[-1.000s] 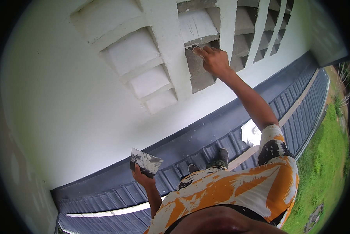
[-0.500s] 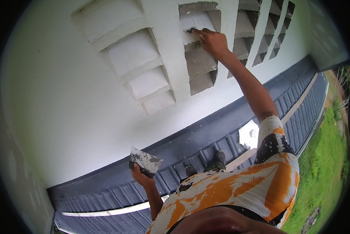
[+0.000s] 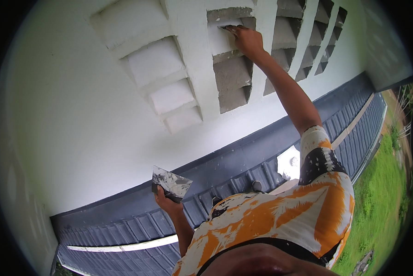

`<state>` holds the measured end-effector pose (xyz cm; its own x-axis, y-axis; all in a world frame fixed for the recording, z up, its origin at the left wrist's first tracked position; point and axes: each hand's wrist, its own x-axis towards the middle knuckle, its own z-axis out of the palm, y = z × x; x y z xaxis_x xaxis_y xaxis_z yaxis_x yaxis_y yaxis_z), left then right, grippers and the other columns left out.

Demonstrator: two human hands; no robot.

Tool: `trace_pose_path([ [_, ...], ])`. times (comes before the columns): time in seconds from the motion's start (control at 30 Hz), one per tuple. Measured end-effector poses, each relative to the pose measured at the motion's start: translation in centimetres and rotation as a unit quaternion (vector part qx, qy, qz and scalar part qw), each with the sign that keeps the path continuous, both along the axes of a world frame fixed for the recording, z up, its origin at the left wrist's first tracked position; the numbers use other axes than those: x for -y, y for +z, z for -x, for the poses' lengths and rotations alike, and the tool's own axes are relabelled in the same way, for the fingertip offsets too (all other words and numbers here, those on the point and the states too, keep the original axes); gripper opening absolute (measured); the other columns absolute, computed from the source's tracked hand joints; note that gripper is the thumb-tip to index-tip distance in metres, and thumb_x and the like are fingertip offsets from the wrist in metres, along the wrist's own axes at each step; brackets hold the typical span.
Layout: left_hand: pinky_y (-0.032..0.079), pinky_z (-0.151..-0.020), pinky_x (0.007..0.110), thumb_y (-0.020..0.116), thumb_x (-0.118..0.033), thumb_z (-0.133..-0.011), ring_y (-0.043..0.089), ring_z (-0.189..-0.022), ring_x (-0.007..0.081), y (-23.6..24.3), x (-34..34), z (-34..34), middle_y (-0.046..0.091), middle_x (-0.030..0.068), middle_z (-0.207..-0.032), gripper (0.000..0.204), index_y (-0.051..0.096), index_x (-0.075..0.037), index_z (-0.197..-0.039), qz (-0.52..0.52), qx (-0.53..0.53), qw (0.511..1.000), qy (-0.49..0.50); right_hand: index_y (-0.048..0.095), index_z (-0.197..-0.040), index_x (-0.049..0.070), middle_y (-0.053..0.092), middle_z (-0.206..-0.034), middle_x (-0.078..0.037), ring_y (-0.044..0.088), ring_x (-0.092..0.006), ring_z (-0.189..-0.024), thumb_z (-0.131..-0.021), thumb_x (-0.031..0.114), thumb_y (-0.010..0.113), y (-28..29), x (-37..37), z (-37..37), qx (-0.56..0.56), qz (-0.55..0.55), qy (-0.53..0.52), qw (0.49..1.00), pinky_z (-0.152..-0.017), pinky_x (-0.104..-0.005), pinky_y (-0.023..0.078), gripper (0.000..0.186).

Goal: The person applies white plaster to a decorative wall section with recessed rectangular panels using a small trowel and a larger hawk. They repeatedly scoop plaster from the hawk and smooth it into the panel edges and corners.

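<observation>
At recess [image 3: 222, 42] | right hand [image 3: 249, 42]: scraper [image 3: 224, 28] | below, left hand [image 3: 169, 204]: smeared plate [image 3: 171, 183]

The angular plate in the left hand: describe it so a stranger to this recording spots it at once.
Find the dark ribbed roof along the foot of the white wall. Left of the picture's middle, the left hand holds the angular plate before the roof's upper edge. Its grey-white face carries dark smears, unlike the mostly white piece on the roof farther right.
</observation>
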<state>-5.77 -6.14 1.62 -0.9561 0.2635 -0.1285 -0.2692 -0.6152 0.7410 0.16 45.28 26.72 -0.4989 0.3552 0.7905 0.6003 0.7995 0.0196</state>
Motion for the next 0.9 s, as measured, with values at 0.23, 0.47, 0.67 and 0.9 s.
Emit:
trace_pose_path([
  [0.23,0.050,-0.095,0.047,0.048,-0.021,-0.098,0.063,-0.109,0.0316,0.6,-8.7,-4.6,0.060,0.0159,-0.124,0.039,0.048,0.001,-0.131,-0.124,0.093,0.983,-0.094,0.067,-0.116,0.018,0.070,-0.098,-0.005,0.069,-0.0279,-0.073,-0.080,0.004,0.063,-7.3,5.8,-8.2,-0.020,0.087,0.137,0.986,-0.062,-0.0387,0.055,0.038],
  [0.47,0.056,-0.060,0.030,0.048,-0.016,-0.100,0.068,-0.077,0.0188,7.6,-19.6,-6.4,0.070,0.0093,-0.094,0.026,0.060,0.001,-0.114,-0.238,0.236,0.895,-0.295,0.065,-0.116,0.009,0.069,-0.091,-0.011,0.066,-0.0289,-0.070,-0.086,0.006,0.065,-8.7,15.0,-13.6,0.011,0.294,0.533,0.793,-0.061,-0.0359,0.054,0.030],
  [0.67,0.048,-0.045,0.026,0.042,-0.015,-0.101,0.061,-0.067,0.0170,13.3,-20.6,-7.0,0.065,0.0096,-0.083,0.027,0.059,0.004,-0.109,-0.172,0.256,0.924,-0.225,0.066,-0.112,0.013,0.061,-0.075,-0.002,0.061,-0.0207,-0.059,-0.063,0.000,0.066,-7.4,12.6,-15.3,0.094,0.015,0.406,0.909,-0.050,-0.0345,0.049,0.051],
  [0.9,0.055,-0.084,0.036,0.050,-0.015,-0.099,0.067,-0.097,0.0216,8.7,-15.7,-2.7,0.068,0.0096,-0.110,0.029,0.058,0.001,-0.121,-0.307,0.094,0.906,-0.276,0.061,-0.117,0.011,0.066,-0.082,-0.009,0.066,-0.0263,-0.060,-0.071,0.000,0.061,-3.9,5.5,-6.2,-0.020,-0.031,0.198,0.979,-0.047,-0.0377,0.050,0.048],
])
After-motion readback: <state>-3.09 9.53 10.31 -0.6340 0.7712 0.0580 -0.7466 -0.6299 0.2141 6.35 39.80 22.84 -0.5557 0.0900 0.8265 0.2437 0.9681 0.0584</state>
